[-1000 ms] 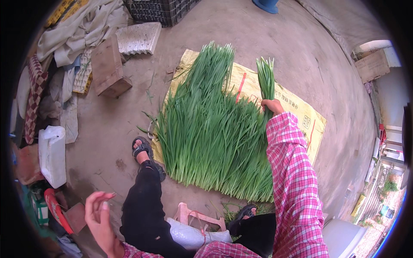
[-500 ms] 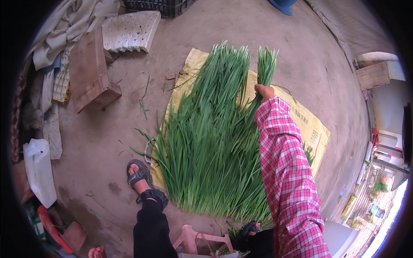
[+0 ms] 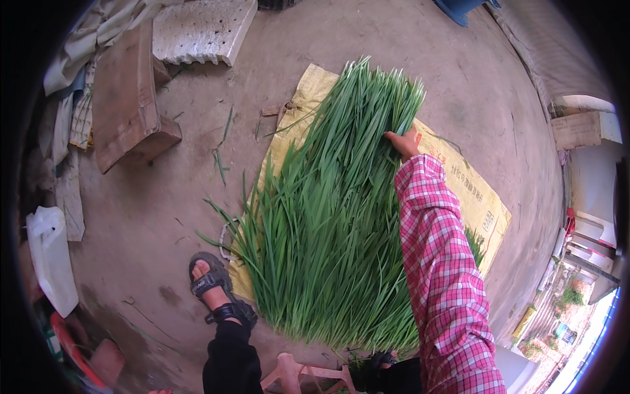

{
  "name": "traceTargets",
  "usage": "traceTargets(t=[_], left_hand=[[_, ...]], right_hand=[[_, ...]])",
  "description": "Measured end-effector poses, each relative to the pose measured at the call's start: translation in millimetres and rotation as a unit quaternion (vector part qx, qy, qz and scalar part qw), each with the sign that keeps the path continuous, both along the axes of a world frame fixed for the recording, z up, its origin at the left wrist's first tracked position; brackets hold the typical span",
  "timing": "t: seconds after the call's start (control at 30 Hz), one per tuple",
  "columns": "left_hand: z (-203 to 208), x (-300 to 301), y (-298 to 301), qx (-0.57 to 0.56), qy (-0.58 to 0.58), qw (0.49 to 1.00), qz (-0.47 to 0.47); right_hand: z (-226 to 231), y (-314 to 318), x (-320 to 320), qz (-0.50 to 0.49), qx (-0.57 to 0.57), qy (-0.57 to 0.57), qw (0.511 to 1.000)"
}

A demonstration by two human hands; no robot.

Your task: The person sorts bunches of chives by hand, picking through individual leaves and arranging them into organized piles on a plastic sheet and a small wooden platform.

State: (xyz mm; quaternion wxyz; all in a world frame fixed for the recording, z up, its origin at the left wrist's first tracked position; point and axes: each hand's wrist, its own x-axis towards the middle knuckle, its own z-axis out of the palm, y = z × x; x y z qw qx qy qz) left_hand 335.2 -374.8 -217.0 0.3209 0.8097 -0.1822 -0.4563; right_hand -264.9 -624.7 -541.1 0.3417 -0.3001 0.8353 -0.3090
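Observation:
A thick pile of long green leaves, which look like garlic chives point(image 3: 328, 197), lies with its pale cut ends at the far and near edges. My right hand point(image 3: 405, 142), in a pink checked sleeve, touches its far right side. The thumb stretches left over the leaves, apart from the fingers along the bunch's edge; some fingertips are hidden. Under the pile is a yellow woven sack point(image 3: 489, 207). Only a sliver of skin, perhaps my left hand point(image 3: 159, 392), shows at the lower edge; its fingers cannot be made out.
A cardboard box point(image 3: 125, 98) and a white foam slab point(image 3: 203, 29) lie at the far left. Nearer are a white plastic container point(image 3: 52, 259) and my sandalled foot point(image 3: 213, 282). A pink stool point(image 3: 305, 374) stands at the near edge. A blue object point(image 3: 459, 8) is at the far right.
The separate bunch in my right hand has come down against the far right side of the pile, closing the gap there. My right thumb and fingers have spread from their grip.

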Motion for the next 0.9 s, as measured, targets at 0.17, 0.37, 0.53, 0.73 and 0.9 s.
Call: traceTargets(t=[0.17, 0.37, 0.53, 0.73, 0.9], left_hand=[[-3.1, -5.3, 3.7, 0.006, 0.007, 1.000, 0.000], [-4.3, -8.1, 6.5, 0.014, 0.014, 1.000, -0.007], [-1.5, -8.7, 8.4, 0.019, 0.011, 1.000, -0.010], [0.0, -10.3, 8.6, 0.042, 0.015, 0.999, -0.006], [-1.9, -1.9, 22.9, -0.020, 0.000, 0.997, -0.080]], right_hand=[[3.6, 7.0, 16.1, 0.065, -0.087, -0.046, 0.993], [7.6, 0.7, 31.0, 0.071, -0.105, -0.065, 0.990], [11.5, -2.9, 38.1, 0.089, -0.111, -0.073, 0.987], [19.5, -11.0, 51.9, 0.100, -0.081, -0.079, 0.989], [66.6, -11.0, 90.7, -0.015, 0.133, 0.198, 0.971]])
